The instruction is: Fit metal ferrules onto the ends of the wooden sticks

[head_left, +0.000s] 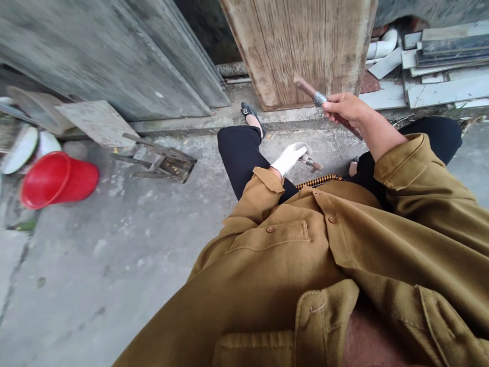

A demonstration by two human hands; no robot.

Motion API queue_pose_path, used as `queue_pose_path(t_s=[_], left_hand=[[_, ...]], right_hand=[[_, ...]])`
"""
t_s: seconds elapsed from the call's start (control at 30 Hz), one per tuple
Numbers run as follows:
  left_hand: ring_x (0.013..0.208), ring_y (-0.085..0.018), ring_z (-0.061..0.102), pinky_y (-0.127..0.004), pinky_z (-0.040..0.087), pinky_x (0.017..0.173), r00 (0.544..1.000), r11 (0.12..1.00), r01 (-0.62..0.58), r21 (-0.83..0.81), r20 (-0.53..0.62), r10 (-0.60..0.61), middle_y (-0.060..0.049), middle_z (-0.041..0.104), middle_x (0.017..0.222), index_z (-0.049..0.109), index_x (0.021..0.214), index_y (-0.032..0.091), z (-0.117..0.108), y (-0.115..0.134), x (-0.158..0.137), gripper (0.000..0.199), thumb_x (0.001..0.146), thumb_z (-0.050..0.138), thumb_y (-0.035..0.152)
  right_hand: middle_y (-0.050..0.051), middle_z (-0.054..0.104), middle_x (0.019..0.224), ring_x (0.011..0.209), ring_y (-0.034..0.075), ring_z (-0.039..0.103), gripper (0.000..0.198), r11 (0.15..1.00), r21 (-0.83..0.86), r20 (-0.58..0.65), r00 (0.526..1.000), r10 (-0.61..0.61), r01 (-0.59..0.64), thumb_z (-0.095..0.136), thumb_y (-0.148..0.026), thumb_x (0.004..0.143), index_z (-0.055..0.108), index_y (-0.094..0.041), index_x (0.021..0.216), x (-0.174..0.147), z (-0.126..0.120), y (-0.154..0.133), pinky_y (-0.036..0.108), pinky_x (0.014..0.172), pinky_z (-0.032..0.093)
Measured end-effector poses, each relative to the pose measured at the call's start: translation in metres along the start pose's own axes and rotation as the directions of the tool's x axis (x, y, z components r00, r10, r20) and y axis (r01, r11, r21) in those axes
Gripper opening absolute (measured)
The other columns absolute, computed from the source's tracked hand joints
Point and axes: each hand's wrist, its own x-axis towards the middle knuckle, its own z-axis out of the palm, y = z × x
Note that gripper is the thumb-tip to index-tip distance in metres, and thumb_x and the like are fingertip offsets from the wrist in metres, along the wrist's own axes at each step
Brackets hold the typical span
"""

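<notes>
My right hand (344,108) is bare and closed round a brown rod (306,88) with silvery wire (320,99) wound about its middle. The rod slants in front of the lower part of a wooden board, and its other end shows below my fingers. My left hand (289,159), in a white glove, is held low between my knees with its fingers curled. They grip a second, shorter-looking brown rod (315,165), also wrapped in wire; the glove hides the rest of it.
The upright wooden board (294,51) stands ahead, beside a grey door panel (114,61). A red bucket (82,178) lies tipped at left, near a small wooden stool (168,164) on its side. Stacked planks and tiles (446,66) and a white pipe elbow (384,46) lie at right.
</notes>
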Motion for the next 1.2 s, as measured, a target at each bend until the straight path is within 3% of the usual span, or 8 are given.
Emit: queue_pose_path(t_s=[0.13,0.3,0.5,0.6,0.7,0.8,0.93,1.2], left_hand=[[0.05,-0.009,0.051,-0.021,0.04,0.052,0.993,0.997,0.036,0.065,0.108,-0.043,-0.004,0.068,0.066,0.072,0.079,0.013,0.005,0.001,-0.004,0.034,0.096,0.079,0.042],[0.052,-0.011,0.056,-0.022,0.042,0.053,0.973,0.994,0.015,0.108,0.229,-0.039,-0.004,0.071,0.069,0.076,0.08,0.016,0.009,0.009,-0.015,0.037,0.091,0.083,0.051],[0.055,-0.01,0.057,-0.022,0.047,0.056,0.985,0.998,-0.025,0.06,0.173,0.014,-0.005,0.072,0.07,0.077,0.08,0.014,0.001,0.02,-0.016,0.036,0.085,0.087,0.049],[0.051,-0.007,0.047,-0.022,0.046,0.055,0.999,0.999,-0.045,0.006,0.008,0.045,-0.002,0.068,0.067,0.073,0.08,0.013,-0.008,0.021,-0.011,0.036,0.087,0.086,0.047],[0.051,-0.007,0.042,-0.022,0.046,0.056,0.982,0.998,-0.069,-0.003,-0.176,0.067,0.002,0.061,0.064,0.069,0.079,0.015,-0.014,0.015,-0.005,0.03,0.093,0.079,0.04],[0.056,-0.008,0.048,-0.022,0.044,0.058,0.955,0.999,-0.046,0.022,-0.291,0.051,0.003,0.06,0.066,0.063,0.077,0.016,-0.013,0.005,0.003,0.025,0.093,0.077,0.029],[0.057,-0.01,0.054,-0.021,0.044,0.056,0.988,0.999,-0.023,0.032,-0.152,0.028,0.001,0.06,0.066,0.065,0.082,0.016,-0.003,-0.003,0.005,0.024,0.098,0.072,0.033],[0.057,-0.011,0.057,-0.021,0.041,0.052,0.992,0.979,0.019,0.205,0.119,-0.045,-0.003,0.069,0.075,0.076,0.089,0.015,0.006,0.008,-0.01,0.023,0.096,0.075,0.038]], right_hand=[[-0.002,0.055,0.066,0.053,0.008,0.045,0.037,0.987,0.161,-0.134,0.991,0.016,0.005,0.074,-0.032,0.101,0.051,-0.02,0.076,0.006,0.004,0.005,0.021,0.047,0.036],[0.002,0.06,0.066,0.059,0.013,0.054,0.034,0.966,-0.249,-0.185,0.982,0.022,-0.069,0.07,-0.048,0.103,0.064,-0.019,0.086,0.015,0.004,0.018,0.024,0.055,0.047],[0.02,0.079,0.102,0.111,0.036,0.075,0.038,0.348,-0.929,-0.057,0.98,0.192,-0.122,0.082,-0.049,0.092,0.081,-0.011,0.098,0.011,0.013,0.028,0.048,0.099,0.058],[0.01,0.075,0.086,0.094,0.026,0.076,0.031,0.314,-0.936,0.072,0.792,0.607,-0.156,0.091,-0.039,0.084,0.081,-0.01,0.087,0.0,0.019,0.021,0.041,0.092,0.057],[0.0,0.068,0.075,0.076,0.013,0.067,0.031,0.496,-0.865,0.355,0.608,0.711,-0.075,0.094,-0.039,0.082,0.083,-0.013,0.095,-0.01,0.014,0.006,0.029,0.081,0.053],[-0.003,0.065,0.073,0.069,0.01,0.06,0.041,0.753,-0.658,0.529,0.708,0.469,-0.008,0.092,-0.053,0.083,0.082,-0.016,0.1,-0.015,0.002,-0.009,0.024,0.074,0.05],[-0.001,0.06,0.07,0.065,0.011,0.053,0.05,0.933,-0.358,0.395,0.912,0.113,0.039,0.087,-0.066,0.085,0.07,-0.018,0.085,-0.015,0.002,-0.01,0.024,0.064,0.045],[0.009,0.071,0.085,0.091,0.024,0.069,0.03,0.779,-0.627,-0.135,0.989,-0.067,-0.033,0.071,-0.048,0.103,0.074,-0.019,0.105,0.007,0.014,0.008,0.034,0.081,0.056]])
